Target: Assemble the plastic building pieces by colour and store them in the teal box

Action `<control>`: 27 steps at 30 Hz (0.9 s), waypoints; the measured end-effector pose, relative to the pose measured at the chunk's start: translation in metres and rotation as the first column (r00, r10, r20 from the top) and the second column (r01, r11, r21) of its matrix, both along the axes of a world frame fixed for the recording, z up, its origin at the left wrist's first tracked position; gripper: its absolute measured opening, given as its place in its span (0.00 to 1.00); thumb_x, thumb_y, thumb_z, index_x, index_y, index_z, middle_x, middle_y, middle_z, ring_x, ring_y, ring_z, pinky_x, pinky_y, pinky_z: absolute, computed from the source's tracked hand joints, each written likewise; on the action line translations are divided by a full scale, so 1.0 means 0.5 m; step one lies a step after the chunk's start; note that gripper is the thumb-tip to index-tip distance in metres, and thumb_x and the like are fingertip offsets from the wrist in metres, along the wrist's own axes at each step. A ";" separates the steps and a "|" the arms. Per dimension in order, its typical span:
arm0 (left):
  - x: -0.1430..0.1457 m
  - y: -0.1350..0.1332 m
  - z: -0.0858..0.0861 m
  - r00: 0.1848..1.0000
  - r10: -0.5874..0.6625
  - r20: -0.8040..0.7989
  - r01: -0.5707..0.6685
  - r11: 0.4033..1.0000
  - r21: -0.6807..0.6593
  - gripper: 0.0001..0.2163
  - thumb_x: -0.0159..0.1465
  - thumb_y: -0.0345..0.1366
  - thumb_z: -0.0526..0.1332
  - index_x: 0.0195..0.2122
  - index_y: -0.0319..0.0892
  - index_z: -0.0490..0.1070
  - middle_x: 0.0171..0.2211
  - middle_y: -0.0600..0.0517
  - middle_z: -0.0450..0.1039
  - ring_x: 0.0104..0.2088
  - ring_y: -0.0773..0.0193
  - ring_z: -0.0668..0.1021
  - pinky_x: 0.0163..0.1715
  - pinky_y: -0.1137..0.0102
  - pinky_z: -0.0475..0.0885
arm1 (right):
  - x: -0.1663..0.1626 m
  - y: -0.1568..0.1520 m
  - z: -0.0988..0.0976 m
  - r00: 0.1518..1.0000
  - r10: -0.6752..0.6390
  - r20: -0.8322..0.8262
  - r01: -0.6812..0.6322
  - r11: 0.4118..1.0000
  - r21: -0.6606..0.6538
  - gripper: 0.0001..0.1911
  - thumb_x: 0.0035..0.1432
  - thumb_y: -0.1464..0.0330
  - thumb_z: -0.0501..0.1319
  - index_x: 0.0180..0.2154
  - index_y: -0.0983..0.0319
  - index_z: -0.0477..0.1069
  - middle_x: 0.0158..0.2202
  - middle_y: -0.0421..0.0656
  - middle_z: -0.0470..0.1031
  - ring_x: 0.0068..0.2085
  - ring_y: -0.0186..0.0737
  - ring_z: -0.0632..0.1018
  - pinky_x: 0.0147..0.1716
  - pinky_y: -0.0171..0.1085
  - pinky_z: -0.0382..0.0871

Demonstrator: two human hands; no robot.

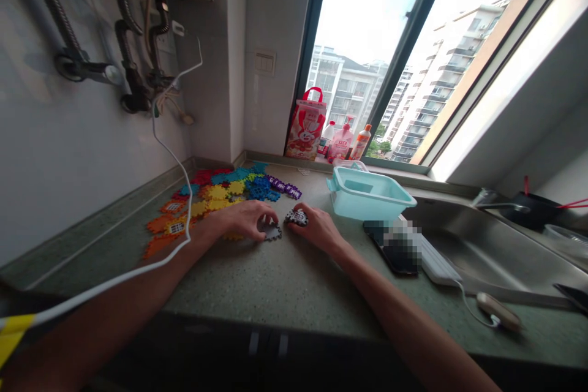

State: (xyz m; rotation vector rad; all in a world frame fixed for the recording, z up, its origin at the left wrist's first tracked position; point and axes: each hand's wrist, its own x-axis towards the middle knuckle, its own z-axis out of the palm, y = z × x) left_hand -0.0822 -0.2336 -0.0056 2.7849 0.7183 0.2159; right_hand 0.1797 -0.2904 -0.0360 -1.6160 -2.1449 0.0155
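On the countertop, my left hand (252, 217) has its fingers curled down onto a grey gear-shaped piece (274, 233) with dark teeth along its edge. Just to the right, my right hand (319, 229) pinches a small stack of black-and-white gear-shaped pieces (296, 217) between thumb and fingers. A narrow gap separates the two hands. Beyond and left of them lie toothed pieces grouped by colour: orange (159, 223), yellow (215, 193), red (209, 176), teal (229, 176) and blue (258, 186). A purple row (285, 186) lies behind the gap.
A light-blue plastic basket (367, 202) stands right of my hands, with a phone (390, 248) and a white power strip (438, 263) before the sink (487, 251). A white cable (172, 156) hangs across the left side. Several bottles (340, 142) line the windowsill.
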 end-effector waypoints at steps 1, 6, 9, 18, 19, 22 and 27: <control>0.000 -0.002 0.002 1.000 0.009 0.001 -0.009 1.000 -0.014 0.18 0.57 0.36 0.67 0.50 0.47 0.78 0.42 0.52 0.78 0.42 0.60 0.78 0.41 0.73 0.70 | 0.000 0.000 -0.002 1.000 0.008 0.003 -0.008 1.000 -0.001 0.23 0.59 0.54 0.69 0.54 0.54 0.72 0.43 0.45 0.83 0.41 0.49 0.82 0.41 0.38 0.68; 0.003 -0.013 0.012 0.995 0.103 0.005 -0.103 0.994 -0.040 0.25 0.55 0.48 0.72 0.52 0.45 0.75 0.41 0.51 0.79 0.40 0.58 0.79 0.40 0.70 0.71 | 0.003 0.007 -0.007 0.999 0.052 -0.001 -0.052 0.999 -0.009 0.23 0.57 0.58 0.70 0.53 0.54 0.72 0.41 0.44 0.82 0.41 0.48 0.81 0.42 0.39 0.69; 0.006 -0.013 0.004 0.990 0.133 0.037 -0.132 0.990 -0.043 0.31 0.53 0.48 0.74 0.56 0.43 0.72 0.40 0.51 0.78 0.39 0.58 0.80 0.40 0.69 0.71 | 0.016 0.009 0.002 0.994 0.098 -0.040 -0.098 0.995 -0.001 0.22 0.56 0.61 0.70 0.52 0.55 0.73 0.39 0.44 0.81 0.40 0.48 0.80 0.42 0.39 0.69; 0.064 -0.018 -0.063 0.948 0.071 0.310 -0.027 0.989 -0.145 0.36 0.53 0.39 0.72 0.63 0.44 0.62 0.49 0.48 0.78 0.48 0.55 0.80 0.51 0.65 0.73 | 0.034 -0.003 0.004 0.882 0.407 -0.238 -0.416 0.909 0.014 0.24 0.52 0.62 0.72 0.51 0.56 0.74 0.44 0.42 0.81 0.42 0.44 0.81 0.43 0.38 0.71; 0.067 -0.020 -0.064 0.945 0.070 0.319 -0.030 0.991 -0.129 0.36 0.53 0.39 0.72 0.63 0.44 0.62 0.50 0.48 0.77 0.49 0.55 0.80 0.51 0.65 0.73 | 0.030 -0.003 0.001 0.885 0.412 -0.216 -0.420 0.908 0.011 0.24 0.52 0.62 0.73 0.51 0.56 0.74 0.44 0.42 0.81 0.41 0.44 0.81 0.43 0.38 0.71; 0.061 -0.025 -0.051 0.955 0.062 0.290 -0.063 0.998 -0.004 0.37 0.52 0.42 0.74 0.63 0.43 0.64 0.52 0.46 0.77 0.52 0.52 0.78 0.55 0.62 0.72 | 0.020 -0.003 -0.004 0.904 0.398 -0.159 -0.402 0.915 0.002 0.25 0.51 0.62 0.73 0.51 0.55 0.74 0.44 0.43 0.81 0.42 0.45 0.81 0.43 0.38 0.72; 0.029 -0.018 -0.009 0.979 0.141 0.145 -0.174 0.952 0.252 0.29 0.60 0.52 0.69 0.59 0.42 0.70 0.51 0.45 0.78 0.53 0.49 0.76 0.56 0.57 0.68 | 0.015 -0.010 0.004 0.924 0.367 -0.111 -0.375 0.925 -0.062 0.26 0.53 0.61 0.73 0.53 0.55 0.73 0.43 0.43 0.80 0.42 0.45 0.81 0.44 0.39 0.72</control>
